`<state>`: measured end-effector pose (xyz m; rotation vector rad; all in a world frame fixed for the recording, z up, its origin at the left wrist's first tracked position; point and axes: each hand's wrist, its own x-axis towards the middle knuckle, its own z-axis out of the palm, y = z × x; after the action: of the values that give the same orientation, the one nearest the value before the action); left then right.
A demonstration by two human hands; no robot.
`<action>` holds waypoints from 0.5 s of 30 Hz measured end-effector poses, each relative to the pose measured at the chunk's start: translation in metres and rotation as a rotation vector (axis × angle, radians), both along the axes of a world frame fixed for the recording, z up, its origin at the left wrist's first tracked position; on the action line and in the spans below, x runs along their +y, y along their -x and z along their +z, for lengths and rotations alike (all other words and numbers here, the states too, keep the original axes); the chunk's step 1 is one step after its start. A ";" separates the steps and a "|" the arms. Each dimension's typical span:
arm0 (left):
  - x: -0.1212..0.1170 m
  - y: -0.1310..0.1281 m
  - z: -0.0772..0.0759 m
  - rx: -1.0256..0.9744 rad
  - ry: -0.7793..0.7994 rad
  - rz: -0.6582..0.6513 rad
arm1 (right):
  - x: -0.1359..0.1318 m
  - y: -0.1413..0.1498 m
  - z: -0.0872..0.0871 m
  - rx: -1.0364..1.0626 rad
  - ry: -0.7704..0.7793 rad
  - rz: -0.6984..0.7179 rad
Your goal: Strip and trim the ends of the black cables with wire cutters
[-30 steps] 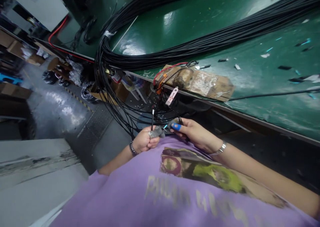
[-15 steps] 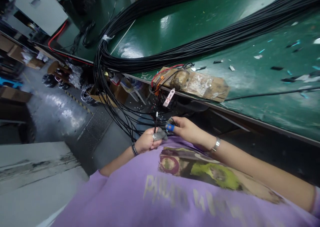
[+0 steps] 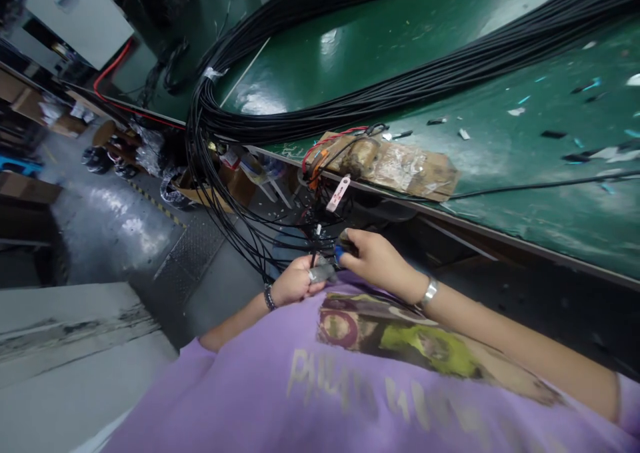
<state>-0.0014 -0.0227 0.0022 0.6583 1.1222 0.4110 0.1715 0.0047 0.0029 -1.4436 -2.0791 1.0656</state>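
Note:
My left hand (image 3: 295, 281) is closed around a thin black cable (image 3: 314, 258) in front of my shirt. The cable's end sticks up past my thumb, with a white tip (image 3: 319, 229). Grey covering wraps the left thumb. Just to the right, my right hand (image 3: 373, 256) is pinched shut near that cable, blue tape on one finger; what lies between its fingertips is too small and blurred to make out. More black cables (image 3: 250, 230) hang from the bench edge and run down behind my hands.
A long bundle of black cables (image 3: 320, 123) lies looped on the green bench (image 3: 400, 33). At its edge sits a worn wooden board (image 3: 415, 173) with red and orange wires and a hanging pink-white tag (image 3: 339, 194). Cut scraps (image 3: 554, 135) litter the right side.
The white-tipped cable end has tilted slightly right and sits lower. My right hand has shifted a little, its fingers turned further inward. The left hand stays nearly in place.

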 end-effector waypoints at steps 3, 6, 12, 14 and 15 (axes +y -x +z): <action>0.000 0.002 -0.001 -0.027 -0.004 0.026 | 0.003 -0.004 -0.010 0.261 0.197 -0.051; 0.000 0.002 -0.002 -0.045 0.003 0.048 | 0.002 -0.008 -0.009 0.391 0.256 0.011; 0.000 0.002 -0.003 -0.055 -0.010 0.017 | -0.002 -0.003 0.000 0.414 0.344 0.040; 0.001 0.001 -0.002 -0.064 -0.014 0.023 | -0.003 0.001 -0.003 0.579 0.507 -0.077; 0.001 0.001 -0.002 -0.076 -0.013 0.022 | -0.002 0.003 -0.006 0.667 0.594 -0.166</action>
<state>-0.0022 -0.0219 -0.0001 0.6368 1.0563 0.4589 0.1690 0.0024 -0.0033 -1.2123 -1.2048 1.8733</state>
